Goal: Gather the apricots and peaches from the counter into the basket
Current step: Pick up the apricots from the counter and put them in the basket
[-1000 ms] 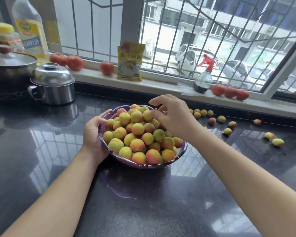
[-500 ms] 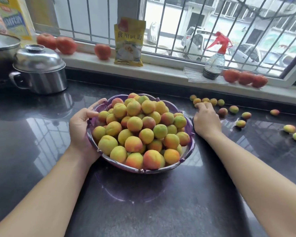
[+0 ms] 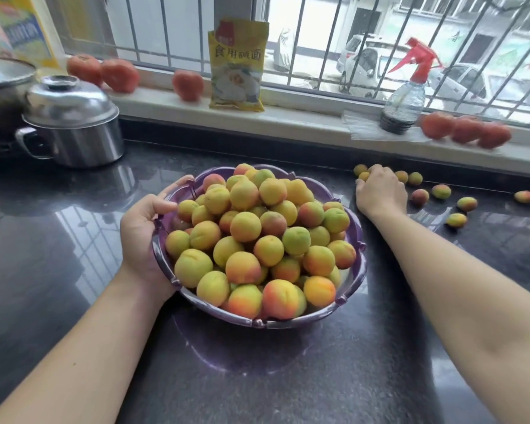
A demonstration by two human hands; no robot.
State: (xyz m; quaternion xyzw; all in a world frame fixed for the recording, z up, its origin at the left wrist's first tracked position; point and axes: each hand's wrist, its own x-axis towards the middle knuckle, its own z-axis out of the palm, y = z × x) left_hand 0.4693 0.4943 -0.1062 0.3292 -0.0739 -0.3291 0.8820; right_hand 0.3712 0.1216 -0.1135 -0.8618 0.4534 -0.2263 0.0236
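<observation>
Head view: purple basket sits mid-bench, heaped w/ apricots & peaches. Left hand grips basket's left rim, thumb hooked over the edge, touching the fruit there. Right hand is down on the bench right of the basket, near its far-right rim, fingers curled over a cluster of small loose fruit by the sill; can't tell whether any is actually held. More loose pieces lie further right of the basket, apart from the hand.
</observation>
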